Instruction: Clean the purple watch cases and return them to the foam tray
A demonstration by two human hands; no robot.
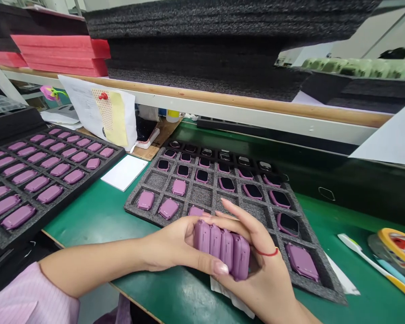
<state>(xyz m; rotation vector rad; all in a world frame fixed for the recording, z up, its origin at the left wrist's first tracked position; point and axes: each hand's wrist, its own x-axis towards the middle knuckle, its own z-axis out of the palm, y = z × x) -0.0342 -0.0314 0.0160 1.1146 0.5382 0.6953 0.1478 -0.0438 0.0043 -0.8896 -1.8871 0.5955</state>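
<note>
Head view, lower centre: half-curled left hand [180, 246] and right hand [270, 275] clasp four purple cases [226, 247], probably rigid, slick; grip outer faces.

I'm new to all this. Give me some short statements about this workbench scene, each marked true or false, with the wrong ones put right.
1. The left hand and the right hand hold a row of purple cases. True.
2. The toothbrush lies left of the middle tray. False: it lies to the right of it.
3. A yellow note hangs in front of white paper. True.
4. The brightly coloured foam blocks on the shelf are blue. False: they are red.
5. Dark screens show on some pieces in the middle tray. True.
</note>
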